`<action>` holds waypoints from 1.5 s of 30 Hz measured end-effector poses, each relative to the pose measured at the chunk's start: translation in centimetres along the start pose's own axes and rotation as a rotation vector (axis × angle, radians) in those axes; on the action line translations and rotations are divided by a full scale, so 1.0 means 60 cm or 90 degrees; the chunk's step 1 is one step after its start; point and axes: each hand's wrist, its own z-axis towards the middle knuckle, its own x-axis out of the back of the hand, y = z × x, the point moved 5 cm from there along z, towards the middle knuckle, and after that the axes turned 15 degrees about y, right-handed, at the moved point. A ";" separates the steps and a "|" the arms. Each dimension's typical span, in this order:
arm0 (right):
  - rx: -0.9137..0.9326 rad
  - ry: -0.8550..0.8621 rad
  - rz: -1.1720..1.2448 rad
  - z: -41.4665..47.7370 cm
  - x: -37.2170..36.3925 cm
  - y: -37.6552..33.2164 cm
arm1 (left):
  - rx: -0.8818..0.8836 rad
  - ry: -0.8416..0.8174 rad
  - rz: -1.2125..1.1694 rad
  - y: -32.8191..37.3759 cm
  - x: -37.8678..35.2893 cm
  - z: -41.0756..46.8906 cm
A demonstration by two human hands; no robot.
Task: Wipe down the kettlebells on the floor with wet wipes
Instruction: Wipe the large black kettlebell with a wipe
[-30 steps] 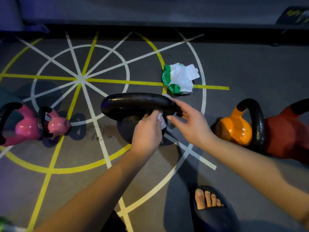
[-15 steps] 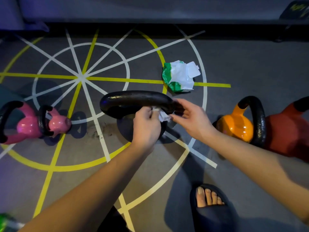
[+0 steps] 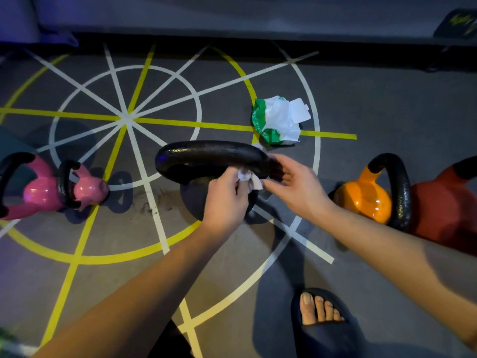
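The job looks to be midway: the left hand has its fingers curled round a crumpled wet wipe, pressing it under the handle of the black kettlebell, and nothing shows whether the two pink kettlebells, the orange kettlebell or the red kettlebell have been wiped. The black one stands upright on the floor in the middle of the row, just this side of the wipes pack, with its handle uppermost and its long axis running left to right. The right hand is at the handle's right end with fingers loosely spread, gripping nothing that I can make out.
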 end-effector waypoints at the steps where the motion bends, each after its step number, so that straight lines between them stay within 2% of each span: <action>1: 0.000 -0.002 0.000 0.000 -0.002 -0.002 | -0.066 -0.016 0.110 0.005 -0.004 0.003; 4: -0.013 -0.007 0.016 -0.001 -0.009 0.000 | -0.242 -0.043 0.414 0.026 -0.008 0.001; 6: -0.023 -0.013 0.019 -0.004 -0.011 0.003 | -0.346 -0.015 0.495 0.028 -0.006 -0.004; 8: -0.022 -0.015 0.014 -0.006 -0.011 0.002 | -0.396 0.030 0.499 0.020 -0.009 -0.006; 10: -0.024 -0.016 0.013 -0.008 -0.011 0.000 | -0.346 -0.006 0.478 0.016 -0.015 -0.010; 12: -0.029 -0.013 0.022 -0.010 -0.010 -0.004 | -0.208 -0.070 0.412 0.011 -0.022 -0.013; 13: -0.030 -0.013 0.027 -0.012 -0.010 -0.006 | -0.139 -0.069 0.338 0.011 -0.020 -0.011; 16: -0.036 -0.022 0.046 -0.013 -0.010 -0.010 | 0.026 0.033 0.007 0.008 -0.007 -0.016; 18: -0.035 -0.021 0.058 -0.013 -0.010 -0.009 | 0.167 0.065 -0.195 -0.002 -0.011 -0.024; 24: -0.034 -0.009 0.071 -0.014 -0.014 -0.006 | 0.533 0.017 -0.740 0.020 -0.015 -0.033; 27: -0.046 -0.009 0.078 -0.014 -0.014 -0.001 | 0.649 0.017 -0.874 0.021 0.009 -0.028; 29: -0.059 -0.014 0.081 -0.016 -0.014 0.000 | 0.683 0.042 -0.903 0.013 0.023 -0.025; 31: -0.061 -0.016 0.079 -0.017 -0.014 -0.002 | 0.664 0.049 -0.898 0.008 0.027 -0.024; 36: -0.039 -0.005 0.020 -0.017 -0.009 -0.008 | 0.503 -0.051 -0.783 0.029 -0.004 -0.039; 39: -0.034 -0.003 0.021 -0.019 -0.006 -0.014 | 0.443 -0.051 -0.681 0.024 -0.011 -0.040; 41: -0.034 -0.004 0.016 -0.020 -0.007 -0.016 | 0.458 -0.044 -0.663 0.019 -0.010 -0.035; 45: -0.034 -0.007 0.038 -0.019 -0.009 -0.016 | 0.582 -0.065 -0.795 0.016 0.011 -0.033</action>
